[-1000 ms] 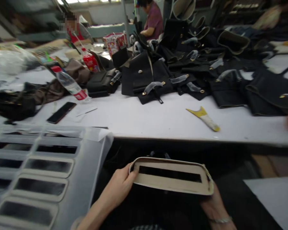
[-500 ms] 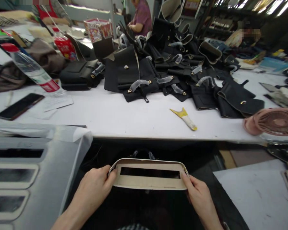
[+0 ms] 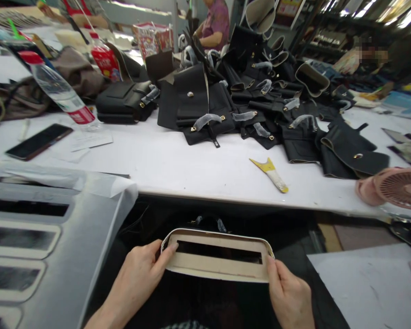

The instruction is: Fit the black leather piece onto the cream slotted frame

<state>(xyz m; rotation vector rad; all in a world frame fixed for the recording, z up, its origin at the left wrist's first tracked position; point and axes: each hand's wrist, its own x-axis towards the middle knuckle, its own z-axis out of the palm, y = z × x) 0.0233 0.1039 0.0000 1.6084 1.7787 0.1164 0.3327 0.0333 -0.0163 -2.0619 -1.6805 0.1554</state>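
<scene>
The left hand (image 3: 140, 274) is gripping the left end of a beige panel (image 3: 219, 267), its fingers curled round the edge. The right hand (image 3: 287, 294) is pinching the panel's right end, thumb on top. The panel, with a long slot cut through it, is lying flat between the two hands, near the person, just below the near edge of the white table (image 3: 192, 169).

At the near left, more slotted panels (image 3: 20, 237) are lying in a row under a clear sheet. On the table a yellow-handled scraper (image 3: 270, 173) is resting right of centre, well apart from the hands. Farther off, a heap of black bags (image 3: 260, 105) is spreading across the table. At the left a phone (image 3: 37, 141) is lying beside a tipped bottle (image 3: 60, 93). A pink fan (image 3: 397, 187) is sitting at the right edge. A person in a purple top (image 3: 219, 20) is working at the far side.
</scene>
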